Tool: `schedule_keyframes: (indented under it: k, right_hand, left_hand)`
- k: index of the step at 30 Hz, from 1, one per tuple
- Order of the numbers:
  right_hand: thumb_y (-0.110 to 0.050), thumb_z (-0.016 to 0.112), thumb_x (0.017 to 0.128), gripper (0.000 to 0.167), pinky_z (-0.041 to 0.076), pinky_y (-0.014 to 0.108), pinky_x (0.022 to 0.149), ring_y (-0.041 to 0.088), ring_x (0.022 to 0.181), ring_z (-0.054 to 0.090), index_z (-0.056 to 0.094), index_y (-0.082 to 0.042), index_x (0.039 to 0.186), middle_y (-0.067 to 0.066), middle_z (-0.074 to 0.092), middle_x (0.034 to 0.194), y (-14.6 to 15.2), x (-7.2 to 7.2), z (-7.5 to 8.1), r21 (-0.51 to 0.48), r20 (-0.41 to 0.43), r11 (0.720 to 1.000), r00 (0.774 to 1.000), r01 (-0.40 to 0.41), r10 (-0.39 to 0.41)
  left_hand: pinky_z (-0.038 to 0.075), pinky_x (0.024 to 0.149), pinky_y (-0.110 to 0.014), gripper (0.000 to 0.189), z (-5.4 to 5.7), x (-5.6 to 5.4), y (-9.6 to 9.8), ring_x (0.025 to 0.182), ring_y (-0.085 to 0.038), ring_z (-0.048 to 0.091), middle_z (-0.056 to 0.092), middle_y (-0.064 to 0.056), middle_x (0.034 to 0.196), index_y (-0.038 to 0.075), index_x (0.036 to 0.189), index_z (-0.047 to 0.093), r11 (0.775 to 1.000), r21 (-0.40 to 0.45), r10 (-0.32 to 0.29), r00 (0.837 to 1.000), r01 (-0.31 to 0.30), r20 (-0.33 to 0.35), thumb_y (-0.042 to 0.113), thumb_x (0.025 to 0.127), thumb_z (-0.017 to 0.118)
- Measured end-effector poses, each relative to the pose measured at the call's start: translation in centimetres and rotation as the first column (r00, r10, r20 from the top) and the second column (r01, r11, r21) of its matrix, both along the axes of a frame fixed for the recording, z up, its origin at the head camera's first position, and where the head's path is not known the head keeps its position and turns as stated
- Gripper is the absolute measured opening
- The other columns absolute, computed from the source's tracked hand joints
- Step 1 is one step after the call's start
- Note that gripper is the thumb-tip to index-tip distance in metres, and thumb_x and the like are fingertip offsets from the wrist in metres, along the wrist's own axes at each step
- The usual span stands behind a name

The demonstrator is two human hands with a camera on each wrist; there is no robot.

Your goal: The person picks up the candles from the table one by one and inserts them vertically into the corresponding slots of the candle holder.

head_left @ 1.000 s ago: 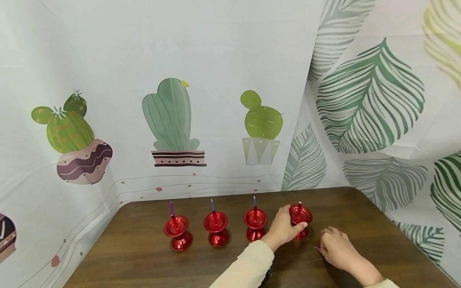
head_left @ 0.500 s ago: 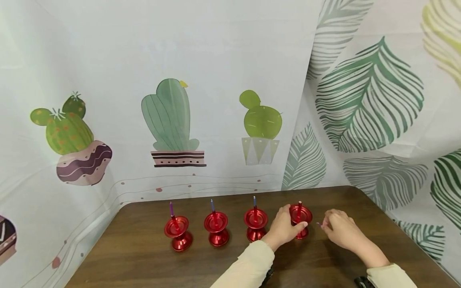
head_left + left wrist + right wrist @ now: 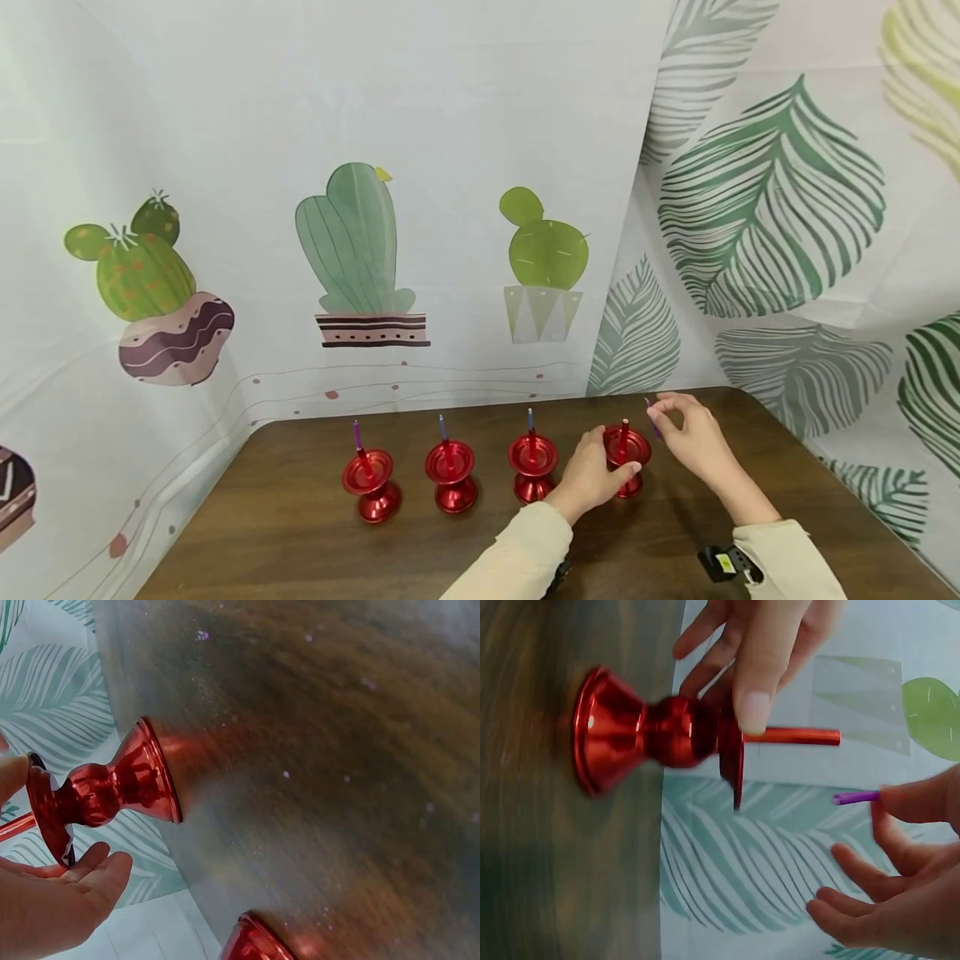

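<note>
In the head view a shiny red metal candle holder [image 3: 636, 448], rightmost of a row, stands upright with an upright tube on its dish. My left hand [image 3: 587, 478] grips the dish rim between thumb and fingers, as the left wrist view also shows of the holder [image 3: 94, 795]. Thumb and index finger of my right hand [image 3: 693, 432] pinch a thin purple candle [image 3: 856, 797], while the other fingers are loosely bent. In the right wrist view the candle's free end is apart from the tube [image 3: 802, 736], whose open end has nothing in it.
Left of my hands stand more red holders: one with a blue candle [image 3: 533, 457], another with a blue candle [image 3: 450, 462], and one with a purple candle [image 3: 367, 473]. They share a brown wooden table [image 3: 300, 533]. A printed cloth [image 3: 465, 250] hangs behind it.
My right hand has lifted from low beside the table surface, away from me, to tube height right of the holder, with the purple candle turned more upright. The left hand has stayed on the rim.
</note>
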State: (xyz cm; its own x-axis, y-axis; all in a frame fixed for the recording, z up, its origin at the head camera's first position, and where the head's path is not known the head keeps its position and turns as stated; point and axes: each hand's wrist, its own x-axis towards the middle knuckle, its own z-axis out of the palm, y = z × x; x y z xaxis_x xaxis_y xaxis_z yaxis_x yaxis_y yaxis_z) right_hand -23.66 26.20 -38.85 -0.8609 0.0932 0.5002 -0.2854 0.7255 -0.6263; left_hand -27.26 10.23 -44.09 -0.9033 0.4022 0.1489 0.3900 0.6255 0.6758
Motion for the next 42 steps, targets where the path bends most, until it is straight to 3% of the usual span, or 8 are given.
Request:
schedule_keyframes:
  k: [3,6,10,15,18,27,36,42]
  right_hand:
    - [-0.007,0.06,0.095,0.018,0.043,0.059,0.093,0.048,0.117,0.048,0.062,0.01,0.093,0.033,0.056,0.121,-0.6,-0.7,0.0,-0.098,-0.05,0.995,0.999,-0.014,0.009]
    - [-0.011,0.059,0.096,0.021,0.051,0.033,0.089,0.041,0.113,0.055,0.062,0.009,0.096,0.028,0.058,0.123,-1.2,-1.3,-0.2,-0.187,-0.084,0.982,0.996,-0.033,0.018]
    - [-0.014,0.057,0.098,0.022,0.042,0.005,0.079,0.023,0.107,0.058,0.062,0.007,0.099,0.022,0.059,0.124,-1.9,-1.9,-0.6,-0.274,-0.1,0.96,0.995,-0.053,0.026]
    - [-0.013,0.055,0.098,0.022,0.04,0.002,0.081,-0.003,0.107,0.049,0.059,0.008,0.101,0.02,0.057,0.126,-2.1,-2.4,-1.4,-0.319,-0.096,0.945,0.994,-0.075,0.046]
    - [-0.012,0.054,0.099,0.022,0.04,0.003,0.083,-0.01,0.105,0.046,0.058,0.009,0.102,0.019,0.056,0.127,-2.2,-2.5,-1.8,-0.333,-0.102,0.938,0.993,-0.09,0.059]
    - [-0.007,0.054,0.098,0.016,0.038,0.002,0.083,0.013,0.111,0.053,0.057,0.008,0.102,0.023,0.056,0.129,-2.7,-2.3,-2.0,-0.338,-0.121,0.936,0.991,-0.1,0.062]
    - [0.001,0.051,0.097,0.008,0.038,0.0,0.083,-0.007,0.105,0.049,0.054,0.008,0.097,0.026,0.057,0.123,-2.6,-2.8,-2.7,-0.269,-0.208,0.955,0.975,-0.128,0.072]
    - [0.007,0.051,0.094,0.004,0.034,0.005,0.085,0.027,0.108,0.053,0.052,0.006,0.091,0.027,0.058,0.117,-2.7,-3.1,-2.9,-0.141,-0.295,0.984,0.954,-0.105,0.06]
  left_hand:
    - [0.048,0.097,-0.034,0.073,0.0,-0.1,0.1,0.121,-0.022,0.054,0.049,-0.014,0.137,0.002,0.142,0.041,1.0,0.003,-0.003,1.0,0.003,-0.004,0.039,0.086,0.071]
    - [0.049,0.095,-0.033,0.073,0.0,-0.1,0.1,0.118,-0.02,0.055,0.052,-0.013,0.134,0.002,0.141,0.041,1.0,0.005,-0.005,1.0,0.005,-0.014,0.039,0.086,0.072]
    - [0.049,0.094,-0.031,0.073,0.0,-0.1,0.2,0.116,-0.019,0.056,0.053,-0.011,0.13,0.002,0.14,0.042,1.0,0.001,-0.008,1.0,0.008,-0.028,0.039,0.085,0.072]
    - [0.05,0.093,-0.031,0.073,0.0,-0.1,0.3,0.114,-0.019,0.057,0.054,-0.011,0.128,0.002,0.14,0.042,1.0,-0.008,-0.011,0.999,0.011,-0.039,0.04,0.086,0.071]
    - [0.05,0.092,-0.031,0.073,0.0,-0.1,0.3,0.112,-0.019,0.057,0.055,-0.011,0.126,0.002,0.14,0.042,1.0,-0.013,-0.01,0.999,0.01,-0.047,0.041,0.086,0.071]
    - [0.051,0.091,-0.03,0.072,0.2,0.3,0.2,0.11,-0.018,0.058,0.056,-0.01,0.123,0.002,0.139,0.043,1.0,-0.011,-0.015,0.999,0.014,-0.044,0.039,0.085,0.072]
    - [0.05,0.093,-0.031,0.072,0.1,0.2,0.1,0.112,-0.019,0.057,0.055,-0.011,0.125,0.002,0.139,0.043,1.0,-0.011,-0.013,0.999,0.012,-0.05,0.039,0.085,0.072]
    - [0.05,0.093,-0.031,0.073,0.0,-0.1,-0.1,0.112,-0.019,0.057,0.054,-0.01,0.126,0.002,0.14,0.041,1.0,-0.008,-0.013,0.999,0.013,-0.04,0.04,0.085,0.072]
